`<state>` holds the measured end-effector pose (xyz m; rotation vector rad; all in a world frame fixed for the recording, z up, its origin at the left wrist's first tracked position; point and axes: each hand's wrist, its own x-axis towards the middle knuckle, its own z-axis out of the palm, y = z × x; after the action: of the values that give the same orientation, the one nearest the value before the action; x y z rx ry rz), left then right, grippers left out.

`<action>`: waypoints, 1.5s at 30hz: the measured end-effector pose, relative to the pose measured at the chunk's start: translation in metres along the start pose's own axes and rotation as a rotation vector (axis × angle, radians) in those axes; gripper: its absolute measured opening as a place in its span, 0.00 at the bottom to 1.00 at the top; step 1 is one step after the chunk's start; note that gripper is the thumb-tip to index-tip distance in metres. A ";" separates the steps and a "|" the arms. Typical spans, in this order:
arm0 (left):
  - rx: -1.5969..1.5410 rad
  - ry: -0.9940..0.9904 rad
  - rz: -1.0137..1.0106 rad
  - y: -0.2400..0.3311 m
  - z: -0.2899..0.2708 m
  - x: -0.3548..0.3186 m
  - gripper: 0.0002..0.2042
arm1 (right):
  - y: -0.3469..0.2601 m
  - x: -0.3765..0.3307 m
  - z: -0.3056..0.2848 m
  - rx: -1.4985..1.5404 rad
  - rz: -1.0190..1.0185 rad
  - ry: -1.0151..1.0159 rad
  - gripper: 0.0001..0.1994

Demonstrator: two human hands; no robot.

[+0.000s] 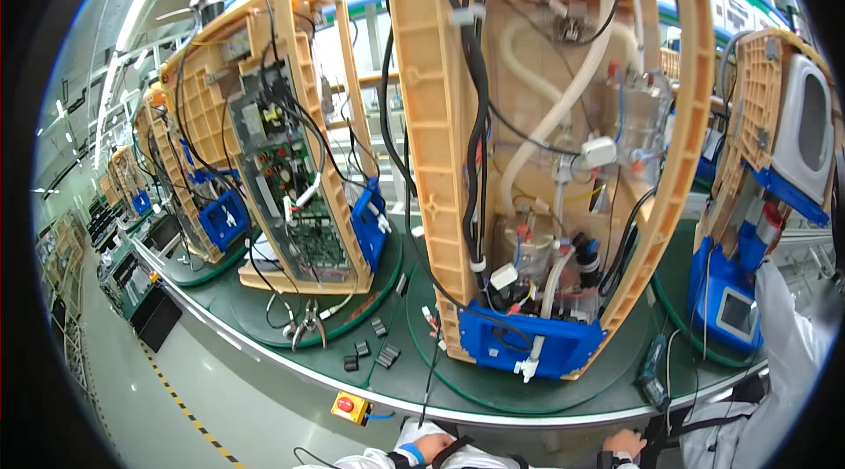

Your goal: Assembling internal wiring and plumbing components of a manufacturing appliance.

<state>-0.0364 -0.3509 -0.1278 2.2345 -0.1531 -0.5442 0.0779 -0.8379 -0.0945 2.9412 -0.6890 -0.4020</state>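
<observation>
My left hand (430, 447) is low at the bottom edge, below the bench front, with a blue band at the wrist and a black strap beside it. Its fingers are too small and partly hidden to read. To the right, my right hand (624, 443) also hangs below the bench edge, next to dark straps; how its fingers lie is unclear. Neither hand touches the tall machine in front. That machine has a tan ribbed plastic frame (422, 117), pale hoses (576, 82), black cables and a blue base (528, 344) with a white valve (528, 369).
Another open machine with a green circuit board (304, 205) stands left, near pliers (308, 325) and several small black blocks (387, 355). A red stop button on a yellow box (349, 406) hangs off the bench front. At right, a person's white sleeve (792, 337) adjoins another machine.
</observation>
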 end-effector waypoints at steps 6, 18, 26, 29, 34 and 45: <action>-0.174 0.191 0.001 0.019 0.003 -0.011 0.09 | 0.008 -0.026 -0.034 0.117 -0.052 0.003 0.18; -0.144 0.172 -0.024 0.030 0.006 0.000 0.09 | 0.011 -0.018 -0.041 -0.081 -0.150 0.421 0.18; -0.142 0.151 -0.023 0.036 0.009 -0.008 0.09 | 0.013 -0.031 -0.073 0.200 -0.155 -0.170 0.19; -0.117 0.149 -0.012 0.038 0.006 -0.013 0.10 | 0.014 -0.031 -0.070 0.206 -0.131 -0.160 0.19; 0.494 -0.252 0.215 0.048 -0.069 -0.012 0.13 | 0.007 -0.030 -0.068 0.207 -0.112 -0.155 0.19; 0.207 0.914 0.780 0.380 -0.348 -0.171 0.06 | 0.008 -0.030 -0.079 0.182 -0.172 -0.147 0.18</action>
<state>-0.0145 -0.3125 0.4136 2.1640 -0.5721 0.9264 0.0703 -0.8297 -0.0106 3.1814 -0.5131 -0.6069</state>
